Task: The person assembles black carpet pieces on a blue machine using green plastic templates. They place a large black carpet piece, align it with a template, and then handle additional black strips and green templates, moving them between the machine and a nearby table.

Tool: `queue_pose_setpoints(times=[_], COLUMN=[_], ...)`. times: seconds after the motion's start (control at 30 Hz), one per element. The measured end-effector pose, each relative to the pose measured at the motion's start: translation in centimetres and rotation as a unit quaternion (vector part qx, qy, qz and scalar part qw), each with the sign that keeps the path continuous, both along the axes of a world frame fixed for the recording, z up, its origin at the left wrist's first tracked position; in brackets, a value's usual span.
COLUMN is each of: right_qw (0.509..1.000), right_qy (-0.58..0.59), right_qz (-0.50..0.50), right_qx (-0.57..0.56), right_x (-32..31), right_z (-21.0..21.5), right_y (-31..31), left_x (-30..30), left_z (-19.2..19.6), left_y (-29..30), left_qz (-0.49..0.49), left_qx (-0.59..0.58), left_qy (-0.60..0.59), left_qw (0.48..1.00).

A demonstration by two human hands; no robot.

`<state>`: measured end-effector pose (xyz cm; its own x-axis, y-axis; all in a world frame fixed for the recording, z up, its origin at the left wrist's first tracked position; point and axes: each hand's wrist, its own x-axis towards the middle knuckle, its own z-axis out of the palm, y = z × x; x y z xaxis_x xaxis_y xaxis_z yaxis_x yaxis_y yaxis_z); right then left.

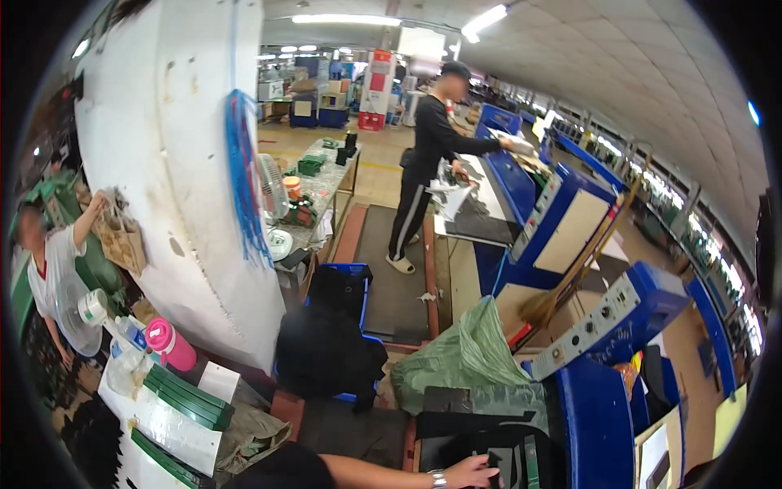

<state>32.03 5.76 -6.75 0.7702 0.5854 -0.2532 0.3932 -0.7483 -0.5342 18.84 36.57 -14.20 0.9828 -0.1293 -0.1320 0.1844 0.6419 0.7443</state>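
Handwork on a dark piece (507, 466) seems the step in hand: it lies by the fingertips of the left hand (472, 471), just left of a green strip (531, 462) and near a blue machine (597, 420). I cannot tell whether the grip is closed on it. The next move probably calls for a sure hold, clear of the strip.

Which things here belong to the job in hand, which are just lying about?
Likely the job:
- dark material at the left hand
- green strip beside it

Apparently just about:
- pink jug
- broom
- hanging cords
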Motion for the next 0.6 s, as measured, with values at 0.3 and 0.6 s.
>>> queue_pose_setpoints(times=[0.3,0.6], right_qw=[0.937,0.895], right_qy=[-0.298,-0.367], right_qz=[-0.054,-0.001], right_qx=[-0.177,-0.253], right_x=[-3.3,0.9], right_z=[-6.7,-3.9], right_y=[3.5,11.9], left_x=[-23.3,-32.6], left_z=[20.5,19.3], left_y=[15.1,21.6], left_qz=[0.330,0.386], left_qx=[0.101,0.284], left_qy=[-0.189,-0.154], left_qw=[0.919,0.864])
